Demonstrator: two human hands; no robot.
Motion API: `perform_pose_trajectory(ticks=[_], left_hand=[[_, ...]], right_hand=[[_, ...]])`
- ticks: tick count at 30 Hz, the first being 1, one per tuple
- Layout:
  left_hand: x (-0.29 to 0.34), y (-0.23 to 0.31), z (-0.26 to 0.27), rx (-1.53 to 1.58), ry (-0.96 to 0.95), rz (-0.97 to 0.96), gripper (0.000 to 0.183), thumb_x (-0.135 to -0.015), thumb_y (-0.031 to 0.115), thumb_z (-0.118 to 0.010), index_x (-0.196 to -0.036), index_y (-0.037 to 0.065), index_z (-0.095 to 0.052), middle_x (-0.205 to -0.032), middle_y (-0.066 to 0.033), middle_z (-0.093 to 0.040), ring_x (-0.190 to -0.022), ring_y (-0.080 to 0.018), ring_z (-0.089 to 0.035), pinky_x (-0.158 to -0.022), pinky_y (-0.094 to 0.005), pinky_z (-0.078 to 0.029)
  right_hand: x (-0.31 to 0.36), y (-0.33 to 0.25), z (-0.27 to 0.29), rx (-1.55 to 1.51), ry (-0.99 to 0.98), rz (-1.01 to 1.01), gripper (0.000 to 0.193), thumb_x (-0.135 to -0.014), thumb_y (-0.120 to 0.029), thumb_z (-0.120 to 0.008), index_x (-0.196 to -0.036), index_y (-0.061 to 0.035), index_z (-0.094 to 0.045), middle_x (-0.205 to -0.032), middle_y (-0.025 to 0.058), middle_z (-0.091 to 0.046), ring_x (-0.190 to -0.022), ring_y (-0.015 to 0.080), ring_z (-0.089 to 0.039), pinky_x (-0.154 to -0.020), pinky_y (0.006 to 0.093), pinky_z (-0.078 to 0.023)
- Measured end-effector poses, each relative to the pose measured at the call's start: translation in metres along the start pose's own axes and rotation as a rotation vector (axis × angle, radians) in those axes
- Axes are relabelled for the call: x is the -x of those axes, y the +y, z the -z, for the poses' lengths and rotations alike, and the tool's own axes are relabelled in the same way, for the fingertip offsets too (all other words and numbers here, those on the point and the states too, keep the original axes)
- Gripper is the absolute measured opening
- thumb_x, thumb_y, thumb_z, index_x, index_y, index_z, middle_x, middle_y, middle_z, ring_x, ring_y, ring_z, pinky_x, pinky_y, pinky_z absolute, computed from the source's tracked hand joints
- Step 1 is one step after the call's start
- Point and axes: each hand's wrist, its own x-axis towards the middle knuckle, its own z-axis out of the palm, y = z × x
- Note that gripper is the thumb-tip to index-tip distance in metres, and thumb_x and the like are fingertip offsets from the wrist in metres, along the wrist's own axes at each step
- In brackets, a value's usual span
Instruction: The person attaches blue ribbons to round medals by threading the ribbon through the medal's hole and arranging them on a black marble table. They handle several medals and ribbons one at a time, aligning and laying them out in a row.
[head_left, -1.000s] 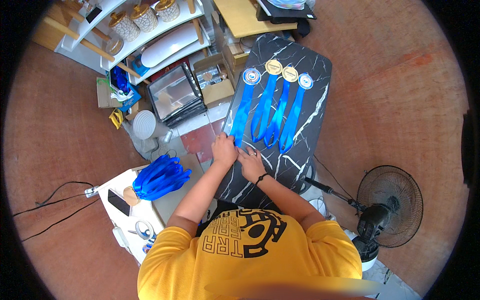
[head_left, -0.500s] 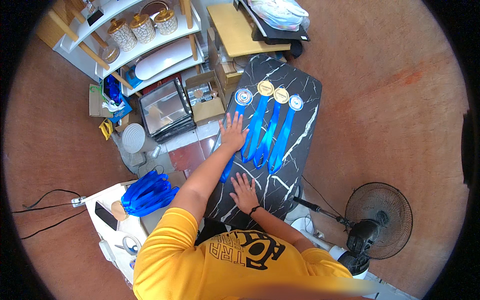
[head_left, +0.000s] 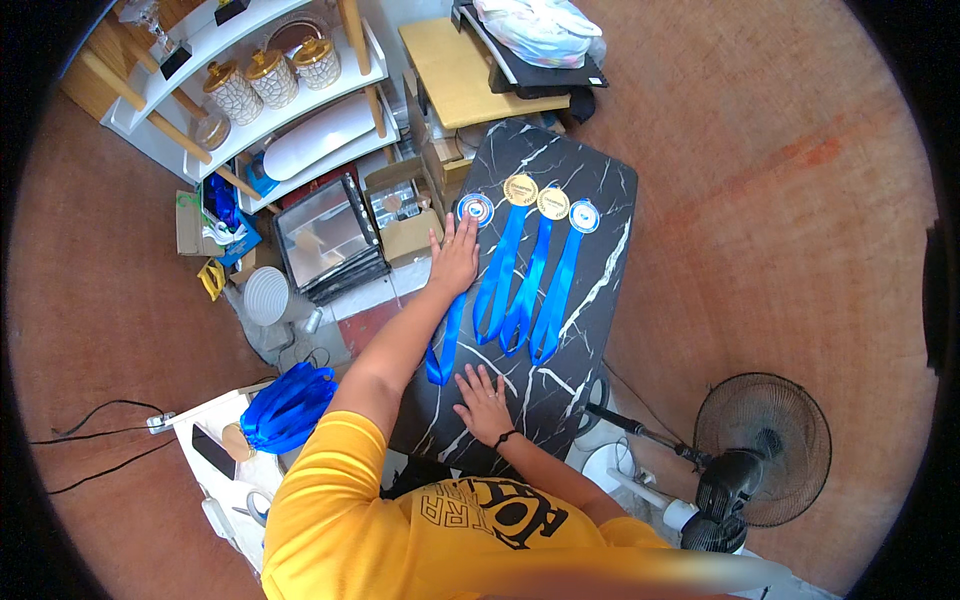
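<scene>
On a black marble-patterned table, medals on blue ribbons lie side by side. The leftmost medal, white and blue faced, is partly under the fingertips of my left hand; the hand lies flat with fingers apart across its ribbon. Two gold-faced medals come after it, a gold medal and another gold medal. At the right end is a medal with a blue and white face. My right hand rests flat and spread on the near part of the table, below the ribbons, holding nothing.
A white side table at left holds a bundle of blue-ribboned medals and a dark phone. Stacked black frames and an open carton stand beyond the left table edge. A black fan is at right.
My left hand has slid up along the leftmost ribbon, and its fingertips now reach the medal. My right hand stays flat on the table. The view has shifted slightly.
</scene>
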Motion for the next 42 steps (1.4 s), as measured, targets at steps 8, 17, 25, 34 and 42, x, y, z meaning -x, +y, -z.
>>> perform_pose_trajectory(ticks=[8, 17, 25, 34, 42], left_hand=[[-0.020, -0.002, -0.013, 0.020, -0.046, 0.060, 0.069, -0.089, 0.007, -0.041, -0.155, 0.011, -0.022, -0.164, -0.0059, -0.013, -0.151, -0.0311, -0.008, -0.117, -0.0629, -0.003], [-0.024, -0.002, -0.013, -0.033, -0.078, 0.050, 0.067, -0.091, 0.008, -0.039, -0.155, 0.008, -0.020, -0.164, -0.0067, -0.011, -0.151, -0.0304, -0.011, -0.118, -0.0608, -0.006], [-0.025, -0.001, -0.020, -0.011, -0.042, 0.061, 0.069, -0.089, 0.007, -0.042, -0.155, 0.008, -0.021, -0.163, -0.0089, -0.015, -0.150, -0.0313, -0.015, -0.118, -0.0594, -0.008], [-0.013, 0.006, 0.010, 0.102, 0.022, 0.025, 0.063, -0.095, 0.014, -0.044, -0.154, 0.007, -0.022, -0.163, -0.0118, -0.016, -0.149, -0.0341, -0.015, -0.117, -0.0608, -0.010], [0.150, -0.012, 0.136, 0.223, 0.526, 0.370, 0.066, -0.098, 0.032, -0.047, -0.155, 0.013, -0.021, -0.163, -0.0156, -0.012, -0.150, -0.0399, -0.006, -0.115, -0.0632, -0.007]], right_hand=[[0.000, 0.001, -0.003, 0.009, 0.024, 0.009, 0.063, -0.096, -0.037, -0.055, -0.150, -0.0146, -0.034, -0.159, 0.0119, -0.025, -0.148, 0.0329, -0.017, -0.116, 0.0606, -0.009], [0.000, -0.001, 0.000, 0.028, 0.024, -0.003, 0.060, -0.098, -0.041, -0.051, -0.150, -0.0160, -0.035, -0.159, 0.0098, -0.026, -0.148, 0.0306, -0.018, -0.117, 0.0593, -0.010], [0.000, 0.000, 0.000, 0.000, 0.008, 0.001, 0.062, -0.096, -0.037, -0.055, -0.150, -0.0143, -0.034, -0.159, 0.0122, -0.024, -0.149, 0.0324, -0.016, -0.116, 0.0596, -0.007], [-0.002, 0.001, -0.002, 0.046, -0.010, -0.009, 0.062, -0.096, -0.036, -0.055, -0.150, -0.0139, -0.034, -0.159, 0.0127, -0.025, -0.148, 0.0345, -0.017, -0.115, 0.0618, -0.010], [-0.003, -0.002, -0.011, 0.068, -0.017, 0.015, 0.062, -0.094, -0.031, -0.056, -0.149, -0.0098, -0.035, -0.160, 0.0161, -0.023, -0.148, 0.0386, -0.014, -0.114, 0.0638, -0.008]])
